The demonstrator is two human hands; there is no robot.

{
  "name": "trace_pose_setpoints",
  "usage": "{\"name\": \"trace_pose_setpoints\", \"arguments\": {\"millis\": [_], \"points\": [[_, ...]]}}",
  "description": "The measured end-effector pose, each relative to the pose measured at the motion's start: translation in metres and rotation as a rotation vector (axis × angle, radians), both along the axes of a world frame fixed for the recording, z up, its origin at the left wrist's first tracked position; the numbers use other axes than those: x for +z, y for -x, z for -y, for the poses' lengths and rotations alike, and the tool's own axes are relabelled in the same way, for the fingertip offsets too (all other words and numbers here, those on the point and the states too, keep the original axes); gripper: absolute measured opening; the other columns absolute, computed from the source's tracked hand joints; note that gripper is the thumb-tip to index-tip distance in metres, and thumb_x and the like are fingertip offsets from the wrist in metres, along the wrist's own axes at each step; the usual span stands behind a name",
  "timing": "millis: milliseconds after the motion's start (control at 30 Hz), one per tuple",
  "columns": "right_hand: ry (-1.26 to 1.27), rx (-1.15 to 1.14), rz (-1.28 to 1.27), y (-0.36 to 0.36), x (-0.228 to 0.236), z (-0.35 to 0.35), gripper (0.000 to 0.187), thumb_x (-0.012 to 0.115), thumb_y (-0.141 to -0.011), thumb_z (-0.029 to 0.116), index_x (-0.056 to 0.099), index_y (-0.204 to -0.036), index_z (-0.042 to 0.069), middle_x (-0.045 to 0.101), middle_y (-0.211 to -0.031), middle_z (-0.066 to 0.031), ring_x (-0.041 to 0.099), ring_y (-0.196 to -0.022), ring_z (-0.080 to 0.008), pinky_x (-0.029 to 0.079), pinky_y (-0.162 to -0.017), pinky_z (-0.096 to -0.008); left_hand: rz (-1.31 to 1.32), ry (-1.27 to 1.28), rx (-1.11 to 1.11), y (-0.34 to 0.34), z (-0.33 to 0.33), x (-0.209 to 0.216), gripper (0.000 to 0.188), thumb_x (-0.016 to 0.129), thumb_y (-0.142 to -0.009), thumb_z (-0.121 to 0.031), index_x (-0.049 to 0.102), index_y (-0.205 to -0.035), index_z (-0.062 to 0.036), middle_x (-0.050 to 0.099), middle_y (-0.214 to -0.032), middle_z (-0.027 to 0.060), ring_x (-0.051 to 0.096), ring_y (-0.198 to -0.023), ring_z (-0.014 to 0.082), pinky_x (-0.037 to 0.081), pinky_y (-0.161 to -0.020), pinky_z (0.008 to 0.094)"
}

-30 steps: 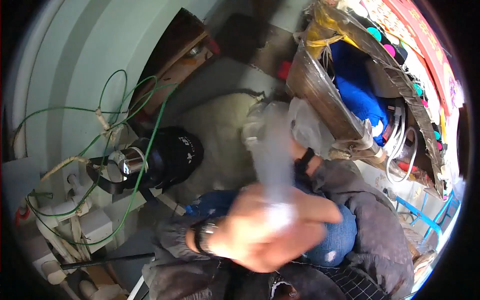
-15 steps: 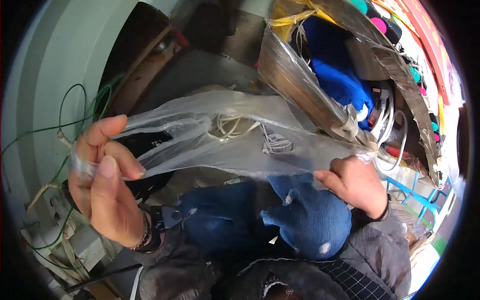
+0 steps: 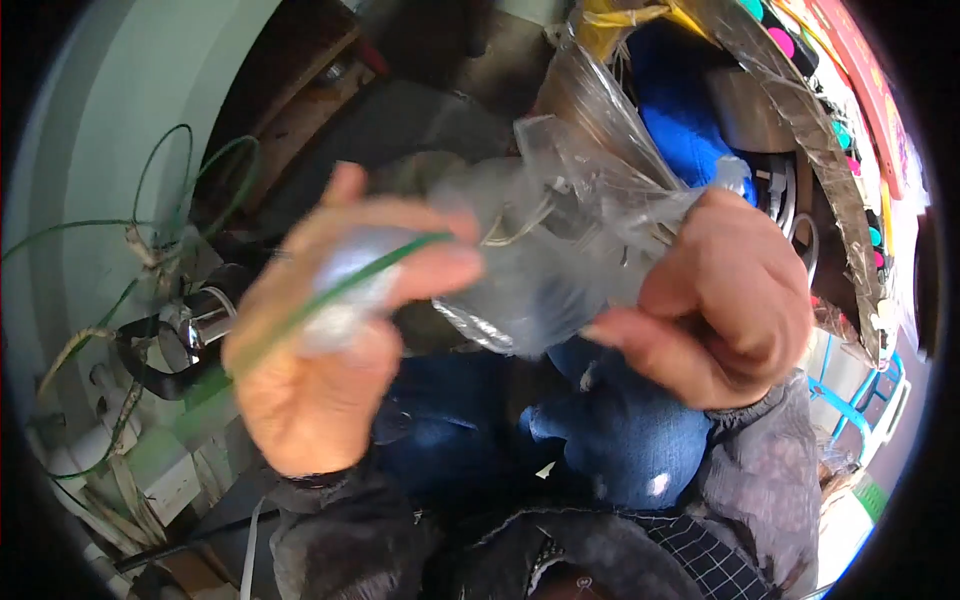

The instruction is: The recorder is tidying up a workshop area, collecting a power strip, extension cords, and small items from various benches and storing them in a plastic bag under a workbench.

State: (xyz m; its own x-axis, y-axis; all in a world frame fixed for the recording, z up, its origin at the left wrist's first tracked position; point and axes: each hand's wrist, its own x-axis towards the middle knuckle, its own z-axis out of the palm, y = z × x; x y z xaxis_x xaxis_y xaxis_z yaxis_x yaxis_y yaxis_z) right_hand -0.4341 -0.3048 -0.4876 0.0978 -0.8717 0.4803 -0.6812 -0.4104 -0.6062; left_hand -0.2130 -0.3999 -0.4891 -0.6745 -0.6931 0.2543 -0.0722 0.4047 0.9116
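My left hand (image 3: 300, 400) is smeared by motion, its fingers curled around a bunched, whitish wad of plastic. A green strip (image 3: 370, 268) crosses in front of its palm; whether the hand grips this strip is unclear. My right hand (image 3: 735, 300) is closed on the edge of a crumpled clear plastic bag (image 3: 560, 270), its thumb pointing left. The bag hangs between the hands above my lap. Pale cord (image 3: 520, 222) shows through the bag, partly blurred.
At the right stands a plastic-wrapped carton (image 3: 825, 150) holding blue cloth (image 3: 685, 110) and white cables with plugs. Tangled green strips (image 3: 185, 225) hang at the left beside a pale wall (image 3: 120, 130). A blue metal frame (image 3: 850, 410) is at the lower right.
The bag went from stretched wide to crumpled. My left hand moved right toward my right hand, which rose slightly. A blurred green strip now crosses the left hand.
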Motion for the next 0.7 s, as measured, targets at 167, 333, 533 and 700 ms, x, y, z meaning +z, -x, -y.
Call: {"name": "trace_pose_setpoints", "arguments": {"millis": [167, 333, 533, 700], "points": [[-0.043, -0.010, 0.191, -0.006, 0.000, -0.005, 0.036, 0.080, -0.065, 0.025, 0.049, -0.061, 0.006, 0.046, -0.054, -0.0026, 0.043, -0.048, -0.0156, 0.027, -0.046, -0.0295, 0.032, -0.065, -0.037, -0.005, -0.005, -0.001, 0.044, 0.046, -0.091, -0.044, 0.060, -0.091, -0.0019, 0.060, -0.089, 0.0194, 0.058, -0.077, 0.0254, 0.046, -0.079, 0.0412], [-0.134, 0.023, 0.607, -0.022, 0.003, 0.009, 0.025, 0.073, -0.072, 0.014, 0.051, -0.067, 0.004, 0.042, -0.058, 0.0009, 0.039, -0.052, -0.0088, 0.027, -0.047, -0.0263, -0.166, 0.004, -0.145, 0.024, -0.004, -0.019, 0.047, 0.055, -0.087, -0.045, 0.053, -0.103, -0.0007, 0.058, -0.091, 0.0149, 0.055, -0.079, 0.0227, 0.046, -0.073, 0.0344], [0.133, 0.190, 0.648, -0.046, 0.014, 0.054, 0.014, 0.070, -0.073, 0.001, 0.057, -0.070, 0.000, 0.049, -0.059, -0.0019, 0.042, -0.048, -0.0083, 0.028, -0.045, -0.0224, -0.109, 0.047, -0.031, 0.041, -0.009, -0.043, 0.045, 0.064, -0.080, -0.035, 0.051, -0.110, -0.0040, 0.043, -0.116, 0.0133, 0.039, -0.105, 0.0271, 0.032, -0.088, 0.0394], [0.074, 0.174, 0.292, -0.047, 0.012, 0.065, 0.024, 0.075, -0.066, -0.001, 0.058, -0.082, -0.001, 0.053, -0.060, -0.0072, 0.051, -0.051, -0.0140, 0.040, -0.050, -0.0251, -0.016, 0.526, 0.144, 0.040, 0.001, -0.073, 0.043, 0.066, -0.074, -0.031, 0.058, -0.108, -0.0065, 0.021, -0.145, 0.0208, 0.013, -0.135, 0.0413, 0.012, -0.106, 0.0560]]}}
